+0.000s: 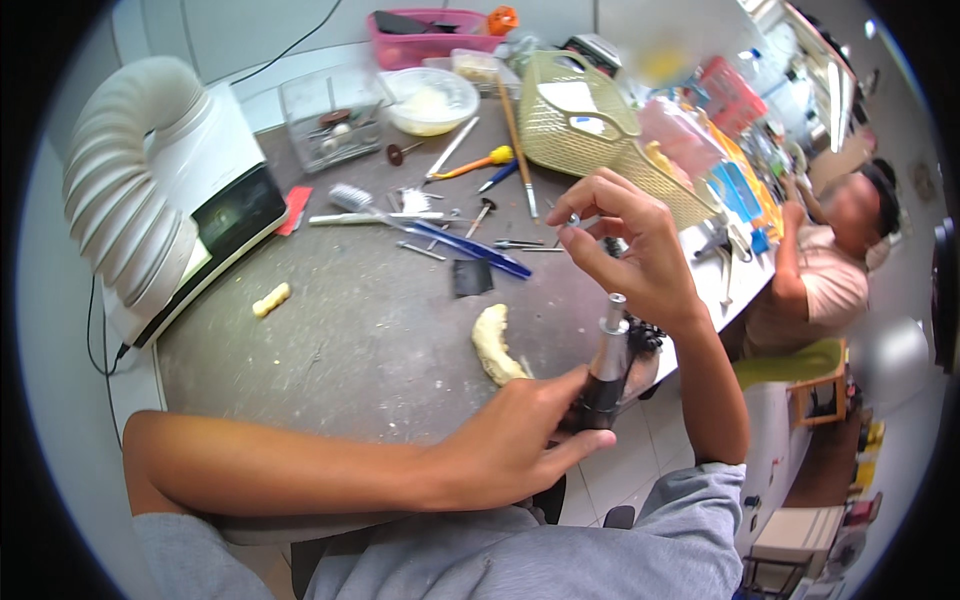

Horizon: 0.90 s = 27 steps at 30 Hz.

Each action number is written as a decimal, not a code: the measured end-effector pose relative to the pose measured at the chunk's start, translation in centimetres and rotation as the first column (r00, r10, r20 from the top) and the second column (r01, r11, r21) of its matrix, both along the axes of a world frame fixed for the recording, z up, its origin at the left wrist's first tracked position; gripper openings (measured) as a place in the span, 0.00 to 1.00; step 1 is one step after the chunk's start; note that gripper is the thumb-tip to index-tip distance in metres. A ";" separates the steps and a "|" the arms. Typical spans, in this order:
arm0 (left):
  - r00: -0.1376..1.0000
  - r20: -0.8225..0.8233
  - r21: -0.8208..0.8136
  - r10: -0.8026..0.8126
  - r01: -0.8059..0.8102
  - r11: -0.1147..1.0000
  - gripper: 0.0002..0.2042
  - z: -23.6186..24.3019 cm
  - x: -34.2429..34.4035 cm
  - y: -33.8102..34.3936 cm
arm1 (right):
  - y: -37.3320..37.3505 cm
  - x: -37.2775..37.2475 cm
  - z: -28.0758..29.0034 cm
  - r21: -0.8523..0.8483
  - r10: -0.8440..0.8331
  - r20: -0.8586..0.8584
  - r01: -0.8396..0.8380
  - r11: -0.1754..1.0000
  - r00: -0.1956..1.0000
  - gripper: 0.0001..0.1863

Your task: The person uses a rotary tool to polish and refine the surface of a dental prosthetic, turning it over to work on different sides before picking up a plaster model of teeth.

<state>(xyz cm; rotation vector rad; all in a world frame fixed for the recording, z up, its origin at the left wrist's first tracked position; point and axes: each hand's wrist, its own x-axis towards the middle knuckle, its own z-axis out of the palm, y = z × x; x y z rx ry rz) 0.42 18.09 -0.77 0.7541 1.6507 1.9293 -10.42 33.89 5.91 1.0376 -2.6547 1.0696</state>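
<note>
My left hand (505,440) is wrapped round a silver and black rotary handpiece (606,375), its metal nose pointing up. Above it, my right hand (640,255) is raised with thumb and forefinger pinched on a small shiny metal piece (573,220), too small to make out fully. The two hands are apart. Just beyond my left hand lies a curved cream-coloured piece (490,340) with a bumpy edge, like a dental arch. Farther left on the grey worktop (370,340) rests a smaller cream piece (271,300).
A white machine with a ribbed hose (130,190) stands at the left. Brushes, burs and a blue-handled brush (450,240) lie mid-table. Behind are a clear box (330,125), a bowl (430,100), a pink tray (430,45) and a green basket (565,140). A person (825,250) sits at right.
</note>
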 end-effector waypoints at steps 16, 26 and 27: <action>0.999 -0.032 -0.079 -0.021 0.018 0.997 0.15 0.5 0.3 -0.3 | -0.7 4.3 4.7 -0.509 0.178 0.236 -0.035 0.860 0.955 0.14; 0.998 -0.048 -0.094 -0.029 0.025 0.995 0.14 0.4 0.1 -0.1 | -0.8 4.2 5.3 -0.361 0.150 0.277 -0.042 0.932 0.949 0.14; 0.998 -0.045 -0.090 -0.032 0.028 0.996 0.14 0.4 0.1 0.0 | -0.7 4.0 5.4 -0.335 0.153 0.277 -0.054 0.941 0.949 0.14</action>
